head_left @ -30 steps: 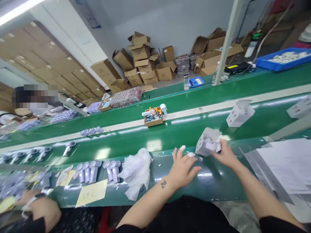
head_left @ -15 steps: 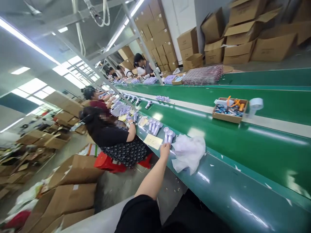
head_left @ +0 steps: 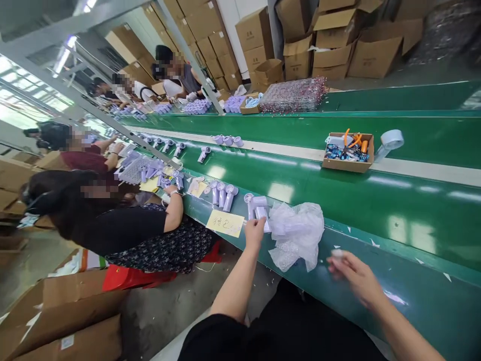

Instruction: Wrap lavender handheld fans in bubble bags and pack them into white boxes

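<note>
My left hand (head_left: 255,229) reaches to the left along the near edge of the green belt table (head_left: 394,235) and grips the handle end of a small lavender hand fan (head_left: 259,206). A second fan (head_left: 248,200) stands right beside it. A crumpled pile of clear plastic bags (head_left: 296,233) lies just right of that hand. My right hand (head_left: 353,276) hovers over the table edge to the right of the bags, blurred, fingers loosely curled, with white tape on a fingertip. Nothing shows in it.
A yellow paper note (head_left: 224,222) lies left of my left hand, with more lavender fans (head_left: 222,193) beyond. A seated co-worker (head_left: 124,225) works at the edge to the left. A cardboard box of tools (head_left: 348,152), a tape roll (head_left: 390,140) and stacked cartons (head_left: 338,45) are further back.
The view has swung a little to the right and down. My left hand has closed on a fan beside the bags. My right hand has come into view at the right.
</note>
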A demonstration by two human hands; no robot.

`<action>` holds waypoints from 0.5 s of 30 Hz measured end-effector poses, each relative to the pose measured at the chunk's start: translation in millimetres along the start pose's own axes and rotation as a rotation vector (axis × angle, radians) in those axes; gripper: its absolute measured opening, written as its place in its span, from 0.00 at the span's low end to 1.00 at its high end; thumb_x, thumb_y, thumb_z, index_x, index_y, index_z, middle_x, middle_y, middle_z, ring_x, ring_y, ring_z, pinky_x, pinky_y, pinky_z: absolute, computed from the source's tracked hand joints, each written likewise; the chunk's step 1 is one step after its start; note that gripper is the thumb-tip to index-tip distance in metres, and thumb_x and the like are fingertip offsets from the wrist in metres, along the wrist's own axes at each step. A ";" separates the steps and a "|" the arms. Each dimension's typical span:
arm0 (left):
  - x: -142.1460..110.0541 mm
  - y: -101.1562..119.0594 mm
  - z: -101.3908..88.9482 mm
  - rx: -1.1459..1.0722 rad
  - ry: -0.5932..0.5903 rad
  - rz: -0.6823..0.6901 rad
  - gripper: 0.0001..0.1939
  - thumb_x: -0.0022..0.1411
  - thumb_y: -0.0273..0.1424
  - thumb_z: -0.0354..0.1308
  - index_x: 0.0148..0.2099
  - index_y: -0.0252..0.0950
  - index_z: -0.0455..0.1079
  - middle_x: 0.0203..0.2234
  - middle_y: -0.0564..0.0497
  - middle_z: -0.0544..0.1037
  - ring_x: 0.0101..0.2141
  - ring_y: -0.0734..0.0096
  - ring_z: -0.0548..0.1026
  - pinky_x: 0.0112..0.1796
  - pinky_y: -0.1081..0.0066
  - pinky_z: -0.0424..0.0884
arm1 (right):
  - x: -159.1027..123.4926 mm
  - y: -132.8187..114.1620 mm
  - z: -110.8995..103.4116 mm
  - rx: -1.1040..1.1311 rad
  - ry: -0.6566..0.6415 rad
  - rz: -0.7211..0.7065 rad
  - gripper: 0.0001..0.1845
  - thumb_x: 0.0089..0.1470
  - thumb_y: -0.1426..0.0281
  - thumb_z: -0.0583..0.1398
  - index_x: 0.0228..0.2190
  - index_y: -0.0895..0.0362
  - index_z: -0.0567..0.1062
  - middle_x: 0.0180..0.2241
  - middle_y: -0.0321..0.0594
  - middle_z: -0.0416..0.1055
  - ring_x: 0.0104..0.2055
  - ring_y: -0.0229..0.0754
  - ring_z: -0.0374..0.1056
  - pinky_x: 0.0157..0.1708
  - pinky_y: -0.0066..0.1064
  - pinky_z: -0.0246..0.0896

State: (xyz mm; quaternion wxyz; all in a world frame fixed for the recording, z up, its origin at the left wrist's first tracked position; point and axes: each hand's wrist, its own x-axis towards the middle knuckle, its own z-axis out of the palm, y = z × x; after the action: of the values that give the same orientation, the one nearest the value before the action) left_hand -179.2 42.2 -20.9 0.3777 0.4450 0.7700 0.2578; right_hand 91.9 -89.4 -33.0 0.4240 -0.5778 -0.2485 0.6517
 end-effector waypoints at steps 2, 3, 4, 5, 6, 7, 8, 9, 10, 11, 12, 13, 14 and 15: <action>-32.3 -3.2 11.9 -0.227 -0.129 0.032 0.22 0.54 0.48 0.54 0.26 0.32 0.67 0.19 0.53 0.67 0.24 0.73 0.65 0.26 0.74 0.61 | 23.7 -10.3 46.1 0.267 -0.137 0.033 0.25 0.41 0.51 0.65 0.39 0.51 0.73 0.45 0.46 0.73 0.43 0.51 0.71 0.41 0.47 0.67; -49.4 -5.5 20.1 -0.296 -0.231 0.059 0.23 0.54 0.49 0.54 0.26 0.32 0.67 0.19 0.53 0.66 0.23 0.74 0.64 0.25 0.74 0.60 | 34.5 -14.5 60.0 0.346 -0.187 0.045 0.25 0.42 0.51 0.64 0.40 0.51 0.72 0.46 0.46 0.72 0.45 0.52 0.70 0.41 0.47 0.67; -65.0 -7.9 28.4 -0.328 -0.335 0.089 0.24 0.56 0.50 0.51 0.27 0.31 0.68 0.19 0.52 0.67 0.22 0.75 0.64 0.25 0.74 0.61 | 43.2 -17.2 66.6 0.398 -0.194 0.059 0.26 0.42 0.51 0.64 0.39 0.52 0.72 0.46 0.46 0.72 0.45 0.52 0.70 0.41 0.47 0.67; -77.6 -10.3 36.0 -0.310 -0.419 0.139 0.26 0.59 0.50 0.47 0.28 0.31 0.70 0.20 0.51 0.69 0.23 0.74 0.65 0.26 0.73 0.62 | 49.2 -18.2 66.1 0.420 -0.157 0.083 0.25 0.41 0.50 0.64 0.38 0.53 0.72 0.43 0.46 0.74 0.43 0.53 0.71 0.39 0.46 0.69; -86.0 -12.3 42.5 -0.248 -0.470 0.218 0.27 0.62 0.48 0.44 0.30 0.31 0.71 0.22 0.49 0.70 0.25 0.72 0.67 0.28 0.72 0.64 | 52.1 -17.5 59.6 0.425 -0.081 0.112 0.25 0.41 0.50 0.64 0.36 0.55 0.72 0.38 0.46 0.75 0.39 0.52 0.72 0.35 0.44 0.70; -89.4 -13.4 47.5 -0.150 -0.484 0.327 0.26 0.64 0.46 0.41 0.33 0.32 0.72 0.25 0.47 0.72 0.28 0.69 0.69 0.32 0.70 0.66 | 52.0 -15.2 48.5 0.426 0.017 0.141 0.25 0.41 0.50 0.64 0.34 0.55 0.73 0.33 0.45 0.76 0.34 0.51 0.73 0.32 0.42 0.70; -87.7 -13.3 51.2 -0.021 -0.461 0.454 0.24 0.65 0.43 0.41 0.38 0.33 0.73 0.29 0.45 0.73 0.33 0.66 0.70 0.37 0.67 0.67 | 49.3 -11.7 35.0 0.431 0.111 0.158 0.25 0.40 0.49 0.63 0.33 0.56 0.73 0.29 0.44 0.75 0.30 0.49 0.73 0.29 0.40 0.71; -81.4 -11.8 54.1 0.132 -0.409 0.579 0.20 0.65 0.40 0.43 0.43 0.34 0.72 0.35 0.44 0.73 0.39 0.63 0.69 0.42 0.63 0.65 | 45.1 -7.3 21.5 0.428 0.178 0.160 0.25 0.40 0.49 0.63 0.32 0.56 0.73 0.27 0.43 0.75 0.28 0.48 0.72 0.27 0.39 0.70; -71.5 -8.9 56.6 0.296 -0.346 0.680 0.17 0.63 0.38 0.47 0.49 0.36 0.70 0.41 0.42 0.72 0.45 0.59 0.67 0.46 0.59 0.62 | 40.5 -2.5 10.1 0.397 0.225 0.146 0.25 0.39 0.49 0.64 0.31 0.56 0.73 0.27 0.43 0.74 0.26 0.46 0.71 0.26 0.37 0.70; -59.4 -5.2 59.0 0.458 -0.287 0.736 0.20 0.60 0.35 0.51 0.54 0.38 0.66 0.45 0.41 0.70 0.49 0.55 0.64 0.49 0.55 0.59 | 37.0 2.4 2.6 0.341 0.262 0.120 0.24 0.37 0.51 0.65 0.31 0.56 0.73 0.27 0.43 0.74 0.26 0.45 0.71 0.25 0.37 0.70; -46.4 -1.1 61.7 0.598 -0.246 0.744 0.25 0.58 0.34 0.54 0.58 0.39 0.62 0.48 0.40 0.68 0.51 0.52 0.61 0.50 0.52 0.57 | 35.7 7.4 0.0 0.268 0.298 0.090 0.24 0.34 0.53 0.67 0.31 0.56 0.73 0.27 0.42 0.74 0.26 0.44 0.70 0.26 0.37 0.70; -33.8 2.7 64.5 0.705 -0.237 0.718 0.29 0.56 0.33 0.55 0.60 0.40 0.59 0.49 0.40 0.67 0.52 0.50 0.60 0.50 0.51 0.55 | 37.5 12.2 2.4 0.190 0.334 0.068 0.25 0.31 0.56 0.69 0.31 0.56 0.72 0.28 0.42 0.74 0.26 0.44 0.70 0.26 0.37 0.70; -22.7 5.6 67.2 0.773 -0.252 0.676 0.30 0.54 0.33 0.56 0.60 0.40 0.58 0.48 0.41 0.68 0.51 0.50 0.60 0.50 0.51 0.55 | 42.7 16.8 9.2 0.118 0.375 0.052 0.26 0.28 0.59 0.70 0.32 0.56 0.72 0.28 0.40 0.74 0.26 0.44 0.70 0.27 0.37 0.70; -13.6 7.0 69.5 0.805 -0.280 0.634 0.29 0.54 0.33 0.57 0.59 0.40 0.60 0.47 0.42 0.69 0.50 0.51 0.61 0.50 0.51 0.55 | 50.8 21.3 18.9 0.064 0.425 0.042 0.28 0.26 0.62 0.71 0.33 0.56 0.71 0.29 0.39 0.74 0.27 0.44 0.70 0.27 0.37 0.70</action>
State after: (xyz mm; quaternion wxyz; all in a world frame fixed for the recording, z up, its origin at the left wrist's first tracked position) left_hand -115.1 37.8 -51.4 0.1797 0.7960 0.5777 -0.0186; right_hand 69.3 -54.7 -73.9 0.4711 -0.6935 -0.1207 0.5315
